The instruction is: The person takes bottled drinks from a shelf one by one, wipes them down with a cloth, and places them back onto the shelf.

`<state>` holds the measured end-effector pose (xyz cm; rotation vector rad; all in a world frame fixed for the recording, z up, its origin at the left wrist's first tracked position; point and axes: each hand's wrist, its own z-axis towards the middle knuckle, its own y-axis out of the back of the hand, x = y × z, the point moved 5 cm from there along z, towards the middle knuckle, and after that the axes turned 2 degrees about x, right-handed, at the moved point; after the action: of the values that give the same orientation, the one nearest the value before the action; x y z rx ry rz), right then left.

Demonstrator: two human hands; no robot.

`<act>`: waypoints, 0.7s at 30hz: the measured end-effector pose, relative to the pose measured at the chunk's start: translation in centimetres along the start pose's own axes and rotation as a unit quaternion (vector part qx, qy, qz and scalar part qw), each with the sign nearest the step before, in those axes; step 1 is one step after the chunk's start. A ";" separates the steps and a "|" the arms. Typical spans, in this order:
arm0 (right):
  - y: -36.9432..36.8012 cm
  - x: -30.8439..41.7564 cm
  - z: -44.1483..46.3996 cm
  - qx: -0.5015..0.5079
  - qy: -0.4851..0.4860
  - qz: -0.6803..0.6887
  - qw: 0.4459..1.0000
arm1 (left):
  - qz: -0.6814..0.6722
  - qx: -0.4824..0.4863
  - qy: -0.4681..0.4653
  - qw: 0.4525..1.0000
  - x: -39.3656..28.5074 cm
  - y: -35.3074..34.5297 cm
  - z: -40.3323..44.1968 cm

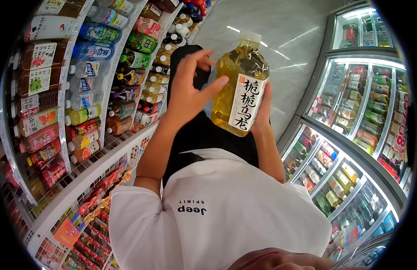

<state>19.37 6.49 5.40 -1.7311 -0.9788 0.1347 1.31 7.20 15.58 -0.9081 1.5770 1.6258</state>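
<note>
A large clear bottle of yellow-green tea (pixel 224 96) stands nearly upright in front of me, slightly tilted. Its white label carries big black Chinese characters, and the cap is pale and translucent. My right hand (pixel 263 110) grips it from the right side, with most of the fingers hidden behind it. To the left, my left hand (pixel 192 83) is open, its fingers spread. The thumb tip overlaps the bottle's left edge; I cannot tell whether it touches.
Shelves of drink bottles (pixel 94 54) rise on the left, with a white wire rack (pixel 51 220) of packaged goods below. Lit glass-door fridges (pixel 316 117) full of drinks line the right. Grey shiny floor (pixel 289 27) runs between them.
</note>
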 end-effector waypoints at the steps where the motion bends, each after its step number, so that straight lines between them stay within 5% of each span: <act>1: 0.2 -0.4 0.3 0.000 -0.027 0.017 0.999 | 0.034 -0.026 -0.023 0.999 0.4 0.4 1.2; 2: 0.4 -0.9 0.5 -0.002 -0.054 0.034 0.998 | 0.016 -0.037 -0.063 0.997 1.5 0.4 2.6; 5: 1.1 -2.4 1.5 0.011 -0.114 0.007 0.993 | -0.237 0.158 0.050 0.957 3.8 -1.7 5.5; 8: 0.4 -2.9 2.7 0.066 -0.133 0.069 0.987 | -0.255 0.228 0.160 0.926 5.7 -2.3 6.6; 13: 1.1 -2.3 5.9 0.043 -0.171 0.078 0.981 | -0.396 0.061 0.214 0.891 7.6 -1.6 6.5; 21: 4.2 0.2 8.8 0.002 -0.177 0.040 0.983 | -0.422 -0.014 0.206 0.883 5.5 2.6 6.3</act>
<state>17.10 12.93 -1.58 -1.7789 -1.1625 0.5114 -3.86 13.44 12.32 -1.7365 1.1182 0.8556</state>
